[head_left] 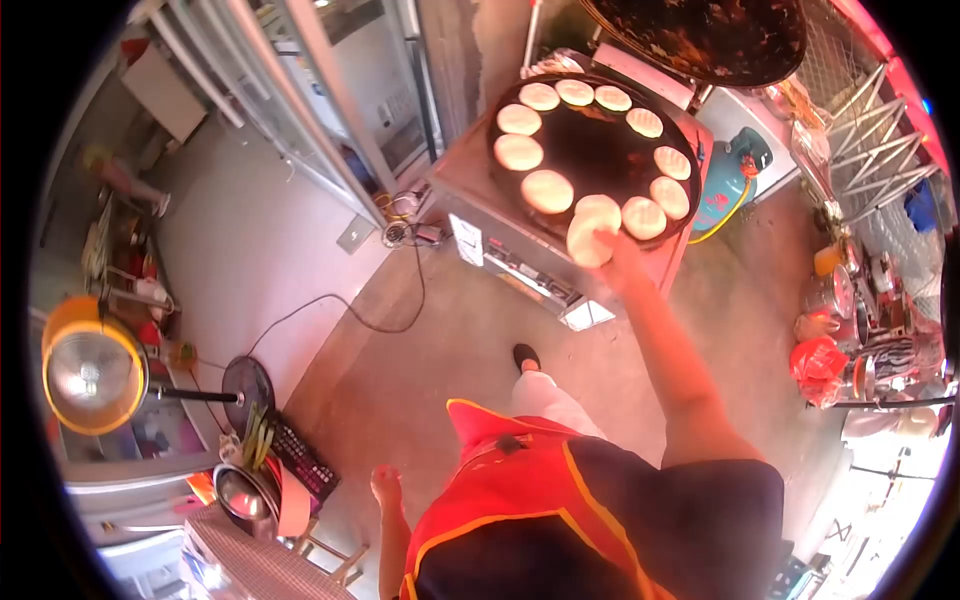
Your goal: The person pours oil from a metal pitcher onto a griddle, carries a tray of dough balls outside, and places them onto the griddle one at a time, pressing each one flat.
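Observation:
My right hand [622,262] reaches out over the front edge of a round black griddle [600,150], closed on a pale round flatbread [588,243]. This flatbread overlaps another flatbread [598,211] at the griddle's near edge. Several more pale flatbreads [547,191] lie in a ring around the pan, with the dark middle bare. Some on the right, like one flatbread [672,162], show pressed line marks. Low beside my red apron [500,470], my left hand [385,485] hangs away from the griddle, its fingers curled with nothing seen in them.
A blackened lid [710,35] is raised behind the griddle. To its right stands a green gas cylinder [725,190] with a yellow hose. A black cable [385,328] crosses the floor. Jars and a red bag [820,368] crowd the right; a yellow lamp [95,365] stands left.

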Available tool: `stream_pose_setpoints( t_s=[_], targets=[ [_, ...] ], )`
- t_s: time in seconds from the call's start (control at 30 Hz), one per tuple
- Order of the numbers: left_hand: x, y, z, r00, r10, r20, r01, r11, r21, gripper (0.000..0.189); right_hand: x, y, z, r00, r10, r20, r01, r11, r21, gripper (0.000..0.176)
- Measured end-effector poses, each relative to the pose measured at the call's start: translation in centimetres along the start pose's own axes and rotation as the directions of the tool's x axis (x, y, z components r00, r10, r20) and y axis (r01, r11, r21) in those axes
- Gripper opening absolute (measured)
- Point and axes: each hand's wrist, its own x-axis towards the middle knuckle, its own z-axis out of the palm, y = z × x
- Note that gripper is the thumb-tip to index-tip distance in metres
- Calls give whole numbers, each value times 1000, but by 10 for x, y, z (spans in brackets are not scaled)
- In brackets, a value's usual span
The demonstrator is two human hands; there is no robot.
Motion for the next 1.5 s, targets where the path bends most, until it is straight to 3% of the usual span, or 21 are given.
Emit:
stream_pose_setpoints(
  t_s=[0.03, 0.07, 0.1, 0.13, 0.17, 0.23, 0.3, 0.43, 0.47, 0.57, 0.67, 0.77, 0.9, 0.93, 1.13, 1.23, 1.43, 1.5],
  targets=[
    [-5, 57, 24, 999, -33, 38, 31, 998, 51, 6, 46, -11, -26, 988, -86, -127, 62, 981, -182, 30],
    [3, 86, 47, 993, -84, 82, 78, 994, 77, 5, 77, -26, -45, 982, -166, -93, 150, 976, -158, 25],
    [9, 119, 70, 993, -58, 100, 51, 997, 63, 6, 104, -46, -52, 955, -260, -140, 194, 910, -365, 25],
    [12, 152, 92, 993, -30, 116, 25, 999, 43, 7, 131, -66, -59, 918, -351, -186, 195, 805, -560, 26],
    [15, 178, 111, 992, -2, 127, 0, 1000, 20, 8, 151, -80, -54, 843, -510, -173, 202, 597, -776, 32],
    [24, 210, 138, 991, 6, 136, -7, 1000, 3, 12, 195, -98, -72, 780, -608, -147, 97, 350, -932, 33],
    [31, 225, 152, 987, 12, 161, -13, 1000, 7, 16, 207, -112, -66, 739, -670, -72, 72, 184, -980, 31],
    [43, 228, 162, 980, 16, 197, -34, 996, 86, 21, 228, -104, -54, 783, -621, -43, -32, 29, -999, 30],
    [45, 227, 161, 981, 21, 194, -44, 993, 113, 21, 228, -98, -47, 794, -605, 48, 7, -71, -997, 30],
    [57, 233, 159, 980, -26, 195, -14, 979, 203, 23, 213, -84, -28, 838, -524, 154, 49, -210, -977, 52],
    [69, 242, 164, 984, -58, 170, 14, 968, 251, 23, 194, -88, -16, 882, -404, 242, 143, -261, -955, 67],
    [80, 245, 170, 978, -30, 206, -16, 975, 221, 23, 210, -84, -34, 702, -556, 445, 247, -395, -885, 63],
    [83, 248, 180, 968, -33, 247, -20, 978, 208, 24, 232, -73, -40, 745, -478, 466, 299, -385, -873, 63],
    [84, 248, 183, 967, -37, 254, -12, 982, 188, 24, 234, -70, -42, 809, -394, 436, 277, -399, -874, 64],
    [79, 265, 194, 954, -38, 298, -35, 972, 234, 25, 231, -62, -43, 818, -377, 434, 258, -435, -863, 63],
    [81, 269, 199, 951, -41, 307, -29, 975, 219, 25, 231, -62, -44, 817, -381, 434, 290, -380, -879, 65],
    [81, 273, 202, 952, -38, 304, -26, 978, 205, 25, 221, -49, -38, 770, -327, 547, 354, -494, -794, 71],
    [78, 270, 200, 954, -43, 298, -16, 981, 193, 24, 219, -53, -40, 781, -315, 539, 383, -442, -812, 70]
  ],
)
